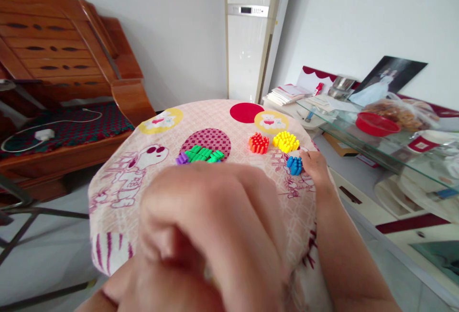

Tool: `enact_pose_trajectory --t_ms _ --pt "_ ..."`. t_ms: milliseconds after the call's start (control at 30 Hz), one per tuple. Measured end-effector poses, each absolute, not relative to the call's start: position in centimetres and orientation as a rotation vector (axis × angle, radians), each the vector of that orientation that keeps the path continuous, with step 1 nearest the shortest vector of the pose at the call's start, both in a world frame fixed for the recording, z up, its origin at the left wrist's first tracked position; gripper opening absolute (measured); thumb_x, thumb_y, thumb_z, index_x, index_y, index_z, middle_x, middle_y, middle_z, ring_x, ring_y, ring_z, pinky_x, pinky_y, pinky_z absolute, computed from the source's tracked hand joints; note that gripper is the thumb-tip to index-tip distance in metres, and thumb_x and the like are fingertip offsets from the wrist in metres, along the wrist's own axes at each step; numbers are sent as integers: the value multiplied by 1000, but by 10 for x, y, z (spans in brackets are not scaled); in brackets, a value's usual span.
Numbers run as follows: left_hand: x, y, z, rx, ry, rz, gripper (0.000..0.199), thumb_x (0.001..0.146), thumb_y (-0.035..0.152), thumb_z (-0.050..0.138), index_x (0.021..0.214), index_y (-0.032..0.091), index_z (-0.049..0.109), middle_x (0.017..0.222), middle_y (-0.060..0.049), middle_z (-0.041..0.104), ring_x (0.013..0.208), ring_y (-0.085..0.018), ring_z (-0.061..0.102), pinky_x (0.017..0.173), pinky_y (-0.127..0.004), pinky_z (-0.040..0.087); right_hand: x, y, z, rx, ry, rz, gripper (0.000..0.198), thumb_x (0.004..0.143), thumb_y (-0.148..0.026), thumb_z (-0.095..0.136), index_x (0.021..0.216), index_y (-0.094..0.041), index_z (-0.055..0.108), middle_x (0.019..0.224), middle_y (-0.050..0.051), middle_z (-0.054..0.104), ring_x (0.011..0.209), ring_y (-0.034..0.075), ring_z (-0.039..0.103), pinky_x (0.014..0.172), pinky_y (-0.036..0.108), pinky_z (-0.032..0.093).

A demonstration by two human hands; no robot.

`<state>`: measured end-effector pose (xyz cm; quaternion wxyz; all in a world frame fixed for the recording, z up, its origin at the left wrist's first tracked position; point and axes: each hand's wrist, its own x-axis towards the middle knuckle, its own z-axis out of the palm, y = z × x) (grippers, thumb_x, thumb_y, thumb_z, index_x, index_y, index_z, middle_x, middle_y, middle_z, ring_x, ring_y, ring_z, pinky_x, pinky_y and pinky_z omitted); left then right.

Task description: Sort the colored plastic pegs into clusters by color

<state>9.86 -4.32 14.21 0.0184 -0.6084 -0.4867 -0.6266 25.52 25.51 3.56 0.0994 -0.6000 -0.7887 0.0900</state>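
Observation:
Close to the camera, my left hand [211, 216] fills the lower middle, blurred, with its fingers curled in; what they hold, if anything, is hidden. My right hand [315, 166] rests at the table's right side, fingers drawn together against a cluster of small blue plastic pegs [294, 165]. Whether a peg is between those fingers is too small to tell. Beyond stand upright clusters of red pegs [258, 143] and yellow pegs [286, 142]. Left of them, green pegs [202, 153] lie on their sides beside a few purple pegs [182, 158], partly behind my left hand.
A patterned cloth covers the round table [118, 173]. To the left is a wooden bench [60, 63] with a white cable [71, 120]. On the right, a glass-topped cabinet [358, 145] carries a red bowl [377, 124], papers [287, 94] and a photo [389, 80].

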Motion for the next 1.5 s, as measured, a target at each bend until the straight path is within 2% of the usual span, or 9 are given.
enact_pose_trajectory --t_ms 100,167,333,467,633,733,900,1067,1500 --pt "59 -23 154 -1873 -1346 -2396 24 88 46 67 74 26 64 50 4 43 40 -8 35 36 -22 31 256 259 31 -1767 -2284 334 56 102 -40 32 101 -8 78 89 20 76 91 28 71 78 31 46" --pt "31 -8 152 -1848 -1450 -2427 24 86 36 71 70 21 63 47 7 39 37 -4 26 37 -19 23 256 261 30 -1771 -2280 331 55 102 -39 33 100 -8 79 84 19 75 88 27 71 78 32 46" --pt "-16 11 113 -2040 -2300 -1327 9 79 24 68 84 19 75 62 2 64 55 -11 55 54 -22 39 254 260 33 -1801 -2297 343 55 102 -38 32 101 -7 78 83 19 75 84 27 70 77 33 45" --pt "-12 18 72 -2169 -2525 -443 12 81 22 64 84 21 75 78 -2 73 77 -20 68 67 -27 44 255 259 33 -1800 -2271 382 53 101 -39 34 101 -9 78 82 17 75 82 26 71 75 31 45" --pt "11 26 45 -2099 -2539 2 21 83 29 67 99 16 71 104 -13 74 100 -30 68 78 -34 48 256 261 31 -1792 -2249 384 52 101 -39 36 99 -9 79 81 18 75 85 28 72 73 31 46" --pt "14 33 43 -2123 -2539 -98 22 81 23 67 102 17 70 103 -11 74 97 -28 69 79 -33 48 256 262 30 -1792 -2251 368 52 101 -38 36 99 -10 79 81 17 75 85 28 72 74 31 46" --pt "31 70 49 -2332 -2384 -788 28 76 22 71 104 19 71 91 -3 75 82 -17 68 76 -27 49 254 263 29 -1800 -2270 325 54 101 -39 34 104 -8 79 85 19 76 86 27 71 73 31 47" --pt "74 125 38 -2409 -2243 -1279 22 73 15 72 95 17 70 84 -1 73 75 -15 67 72 -26 51 256 262 28 -1767 -2265 279 54 101 -39 34 102 -8 79 93 19 76 94 27 71 77 29 47" --pt "127 179 -4 -2307 -2277 -1293 32 70 11 68 102 18 66 95 -4 73 88 -19 68 82 -32 55 255 264 27 -1766 -2317 210 57 103 -39 32 104 -9 80 99 20 77 94 26 70 76 28 45"
